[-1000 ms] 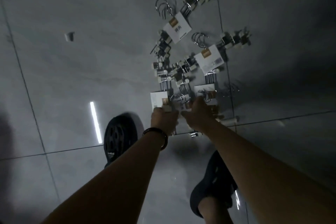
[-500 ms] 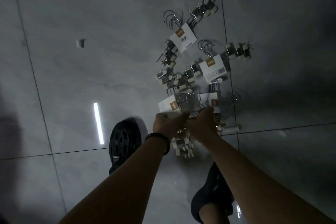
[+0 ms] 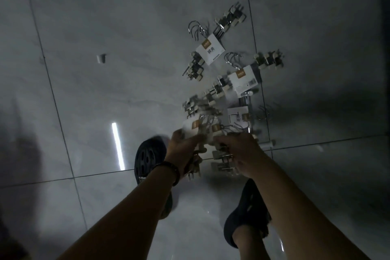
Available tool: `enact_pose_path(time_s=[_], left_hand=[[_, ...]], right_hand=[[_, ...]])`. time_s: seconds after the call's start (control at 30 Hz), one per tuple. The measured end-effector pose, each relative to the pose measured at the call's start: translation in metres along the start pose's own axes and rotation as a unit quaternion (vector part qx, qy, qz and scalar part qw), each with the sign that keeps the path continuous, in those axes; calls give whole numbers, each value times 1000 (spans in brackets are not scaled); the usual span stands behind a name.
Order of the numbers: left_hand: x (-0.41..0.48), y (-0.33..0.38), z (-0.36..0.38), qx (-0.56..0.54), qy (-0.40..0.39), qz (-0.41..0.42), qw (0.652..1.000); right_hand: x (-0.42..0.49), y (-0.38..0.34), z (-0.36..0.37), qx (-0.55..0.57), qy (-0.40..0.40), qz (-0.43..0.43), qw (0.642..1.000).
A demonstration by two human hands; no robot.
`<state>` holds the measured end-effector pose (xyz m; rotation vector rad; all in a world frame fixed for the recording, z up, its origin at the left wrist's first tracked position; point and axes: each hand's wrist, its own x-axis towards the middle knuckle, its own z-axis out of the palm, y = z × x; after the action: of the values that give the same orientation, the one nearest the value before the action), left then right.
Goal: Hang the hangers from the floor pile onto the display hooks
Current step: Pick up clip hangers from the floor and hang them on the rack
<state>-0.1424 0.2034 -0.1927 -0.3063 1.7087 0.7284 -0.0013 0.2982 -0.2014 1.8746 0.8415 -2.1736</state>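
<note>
Hangers (image 3: pixel 219 88) are bundles of metal hooks (image 3: pixel 196 27) and pale clips (image 3: pixel 269 61), each banded by a white card (image 3: pixel 210 49) with a brown patch. Three carded bundles lie on the floor (image 3: pixel 105 27) beyond the left shoe (image 3: pixel 147 158). The left hand (image 3: pixel 182 148) grasps one bundle and the right hand (image 3: pixel 240 152) another, both just right of that shoe and blurred.

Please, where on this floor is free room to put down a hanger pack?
Free: the bare floor left of the hanger packs, between the small white piece and the left shoe; also right of the packs. Crowded: ahead of the left hand and right hand, which grip packs.
</note>
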Motion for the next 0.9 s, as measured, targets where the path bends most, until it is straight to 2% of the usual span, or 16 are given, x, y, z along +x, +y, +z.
enact_pose_path(time_s=[0.1, 0.23, 0.33, 0.43, 0.5, 0.63, 0.73, 0.9], left_hand=[[-26, 16, -5, 54, -30, -20, 998], [-64, 44, -4, 92, 19, 5, 996], [-96, 67, 6, 139, 85, 91, 983], [-131, 89, 18, 166, 95, 147, 970], [-160, 103, 23, 160, 88, 154, 971], [-231, 131, 25, 148, 63, 193, 968], [-294, 160, 23, 130, 47, 217, 966], [-423, 210, 25, 107, -8, 328, 939]], right_hand=[[-24, -23, -9, -61, 24, -22, 998], [-76, -56, -11, -141, 79, -63, 985], [-114, -75, -10, -38, 99, -40, 994], [-156, -96, -14, 0, 114, -53, 992], [-186, -111, -21, 26, 97, -65, 993], [-256, -135, -32, 38, 133, -111, 984], [-322, -152, -32, 65, 130, -143, 979], [-445, -200, -39, 67, 139, -227, 962]])
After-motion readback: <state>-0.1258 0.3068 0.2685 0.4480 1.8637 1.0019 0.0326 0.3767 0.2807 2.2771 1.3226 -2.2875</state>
